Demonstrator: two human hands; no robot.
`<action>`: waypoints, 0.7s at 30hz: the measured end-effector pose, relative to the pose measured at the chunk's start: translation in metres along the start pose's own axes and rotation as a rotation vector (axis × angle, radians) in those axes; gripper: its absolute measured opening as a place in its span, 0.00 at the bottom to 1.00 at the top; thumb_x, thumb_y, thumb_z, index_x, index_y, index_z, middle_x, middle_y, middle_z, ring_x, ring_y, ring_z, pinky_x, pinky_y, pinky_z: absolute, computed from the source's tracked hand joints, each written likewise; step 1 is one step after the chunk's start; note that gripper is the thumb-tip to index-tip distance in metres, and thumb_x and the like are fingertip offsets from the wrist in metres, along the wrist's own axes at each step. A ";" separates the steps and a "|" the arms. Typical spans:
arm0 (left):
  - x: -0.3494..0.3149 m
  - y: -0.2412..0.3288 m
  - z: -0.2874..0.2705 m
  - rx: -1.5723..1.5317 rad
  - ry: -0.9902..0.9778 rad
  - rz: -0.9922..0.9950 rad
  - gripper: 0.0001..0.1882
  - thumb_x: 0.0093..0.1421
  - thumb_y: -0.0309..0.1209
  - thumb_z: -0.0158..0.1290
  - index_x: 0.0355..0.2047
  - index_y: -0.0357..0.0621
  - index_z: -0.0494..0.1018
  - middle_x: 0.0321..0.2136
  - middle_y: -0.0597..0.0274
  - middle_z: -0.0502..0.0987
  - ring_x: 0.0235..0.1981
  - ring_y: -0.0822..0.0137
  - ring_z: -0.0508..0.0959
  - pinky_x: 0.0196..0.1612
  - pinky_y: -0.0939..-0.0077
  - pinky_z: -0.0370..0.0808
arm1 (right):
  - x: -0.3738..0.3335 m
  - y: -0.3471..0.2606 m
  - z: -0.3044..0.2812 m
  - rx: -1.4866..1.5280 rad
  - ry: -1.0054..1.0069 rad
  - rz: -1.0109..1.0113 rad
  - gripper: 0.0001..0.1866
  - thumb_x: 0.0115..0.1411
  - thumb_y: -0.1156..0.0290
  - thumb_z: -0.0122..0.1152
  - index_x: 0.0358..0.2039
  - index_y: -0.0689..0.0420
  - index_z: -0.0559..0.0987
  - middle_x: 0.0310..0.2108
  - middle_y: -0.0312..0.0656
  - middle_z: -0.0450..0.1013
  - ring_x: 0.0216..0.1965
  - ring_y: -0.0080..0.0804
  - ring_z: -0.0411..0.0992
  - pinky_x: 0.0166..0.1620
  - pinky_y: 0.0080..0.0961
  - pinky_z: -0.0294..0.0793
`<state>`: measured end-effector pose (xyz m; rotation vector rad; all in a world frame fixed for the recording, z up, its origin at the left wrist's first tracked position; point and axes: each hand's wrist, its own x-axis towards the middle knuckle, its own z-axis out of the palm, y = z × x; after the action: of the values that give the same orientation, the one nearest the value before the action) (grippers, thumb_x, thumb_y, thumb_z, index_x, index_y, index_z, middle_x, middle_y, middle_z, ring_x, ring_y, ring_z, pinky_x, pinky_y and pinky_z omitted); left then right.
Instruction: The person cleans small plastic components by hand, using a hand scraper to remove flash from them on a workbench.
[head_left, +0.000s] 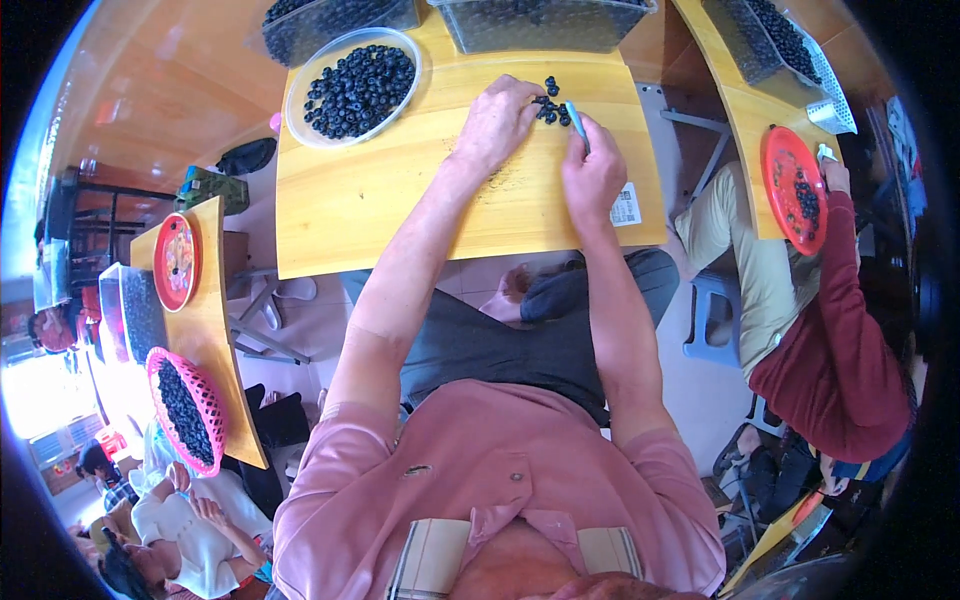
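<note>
Small round black bead-like pieces lie in a loose cluster on the yellow wooden table. At the cluster's left edge is my left hand, its fingers curled together with the tips against the pieces; whether one is pinched there I cannot make out. My right hand is closed round a slim light-blue pen-like tool, whose upper end points at the cluster's right side. Dark crumbs are scattered on the wood below my left hand. A round clear tub of the same black pieces stands to the left.
Two clear bins, one a rectangular bin, hold black pieces along the far edge. A white printed card lies by my right wrist. At right, a person in maroon works over a red tray. A pink basket stands on the left table.
</note>
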<state>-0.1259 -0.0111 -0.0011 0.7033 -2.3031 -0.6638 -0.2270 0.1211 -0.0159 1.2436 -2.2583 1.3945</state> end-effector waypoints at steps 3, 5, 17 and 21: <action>0.008 -0.010 0.009 0.083 -0.050 0.015 0.12 0.60 0.25 0.59 0.44 0.41 0.82 0.37 0.46 0.81 0.41 0.48 0.82 0.49 0.58 0.79 | 0.000 0.000 0.003 0.017 0.020 -0.021 0.11 0.64 0.72 0.61 0.46 0.53 0.83 0.35 0.42 0.80 0.35 0.46 0.80 0.37 0.41 0.77; 0.009 -0.008 0.009 0.086 -0.065 -0.002 0.11 0.59 0.25 0.59 0.43 0.41 0.82 0.37 0.45 0.81 0.41 0.47 0.82 0.49 0.57 0.79 | 0.000 0.000 0.001 0.017 0.018 -0.012 0.11 0.63 0.71 0.61 0.46 0.53 0.83 0.35 0.42 0.80 0.34 0.46 0.80 0.37 0.42 0.77; -0.024 -0.009 -0.007 -0.312 0.080 -0.331 0.15 0.57 0.25 0.63 0.45 0.38 0.80 0.33 0.60 0.82 0.32 0.72 0.80 0.38 0.77 0.79 | -0.002 -0.002 -0.001 0.009 -0.036 -0.050 0.11 0.62 0.72 0.62 0.45 0.52 0.82 0.33 0.42 0.79 0.33 0.46 0.79 0.35 0.41 0.78; -0.038 -0.008 -0.010 -0.542 0.147 -0.422 0.12 0.60 0.22 0.64 0.44 0.33 0.78 0.33 0.64 0.82 0.32 0.79 0.79 0.36 0.83 0.78 | -0.004 -0.004 -0.002 -0.043 -0.076 -0.140 0.12 0.61 0.73 0.63 0.46 0.51 0.82 0.32 0.40 0.78 0.32 0.44 0.79 0.33 0.40 0.78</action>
<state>-0.0916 0.0048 -0.0154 0.9341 -1.7279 -1.3156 -0.2221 0.1239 -0.0144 1.4329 -2.1892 1.2639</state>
